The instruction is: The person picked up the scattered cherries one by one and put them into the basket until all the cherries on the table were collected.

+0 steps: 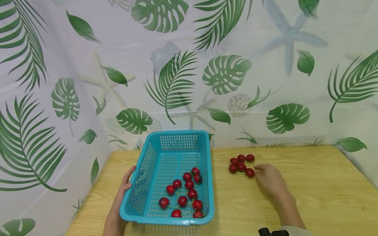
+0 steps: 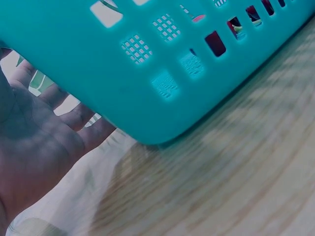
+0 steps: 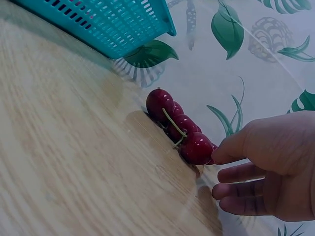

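Right grip point(image 1: 269, 181) is at the nearest cherry point(image 1: 249, 172), whether pinching I can't tell; other cherries point(image 1: 241, 167) lie just beyond. I'd call this picking; next calls for a leftward lift into the basket point(image 1: 211, 183) my loose-fingered left grip point(image 1: 120, 194) touches.

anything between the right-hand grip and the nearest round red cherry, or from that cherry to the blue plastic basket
Nothing visible between the right-hand grip and the nearest round red cherry. Toward the blue plastic basket, other red cherries lie in between, then its raised right side.
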`<state>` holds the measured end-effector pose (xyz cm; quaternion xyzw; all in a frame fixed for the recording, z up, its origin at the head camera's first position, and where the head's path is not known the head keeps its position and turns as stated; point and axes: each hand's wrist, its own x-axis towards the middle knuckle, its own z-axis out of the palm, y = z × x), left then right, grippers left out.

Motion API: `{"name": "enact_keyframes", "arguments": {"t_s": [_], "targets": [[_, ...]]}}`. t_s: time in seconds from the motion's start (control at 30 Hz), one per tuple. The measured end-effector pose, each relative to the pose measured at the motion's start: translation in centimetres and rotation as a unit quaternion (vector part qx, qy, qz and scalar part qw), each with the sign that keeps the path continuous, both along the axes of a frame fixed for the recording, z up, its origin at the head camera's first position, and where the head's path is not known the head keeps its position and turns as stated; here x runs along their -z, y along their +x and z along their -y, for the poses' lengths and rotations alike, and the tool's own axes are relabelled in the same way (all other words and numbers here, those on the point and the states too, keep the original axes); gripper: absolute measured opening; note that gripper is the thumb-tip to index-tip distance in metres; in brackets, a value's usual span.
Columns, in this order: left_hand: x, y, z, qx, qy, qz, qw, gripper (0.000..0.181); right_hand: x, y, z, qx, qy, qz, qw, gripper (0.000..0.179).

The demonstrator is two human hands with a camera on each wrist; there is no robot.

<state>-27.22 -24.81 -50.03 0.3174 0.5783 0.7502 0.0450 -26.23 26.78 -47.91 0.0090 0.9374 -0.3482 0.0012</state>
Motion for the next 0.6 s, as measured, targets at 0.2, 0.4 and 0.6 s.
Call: {"name": "enact_keyframes", "arguments": {"t_s": [0.2,0.4,0.6], "targets": [[0.0,0.1,0.0,-0.001,-0.002,0.026,0.9997,0.069,0.7,-0.3,0.0,-0.010,0.028,-0.020,0.9994,0.036],[0.1,0.3,-0.2,-0.017,-0.010,0.038,0.9991,0.069,1.0,-0.8,-0.4,-0.014,0.028,0.001,0.9995,0.040],[-0.2,0.1,-0.1,-0.031,-0.020,0.030,0.9989,0.069,1.1,-1.1,-0.3,0.008,-0.002,-0.022,0.9997,0.036]]}}
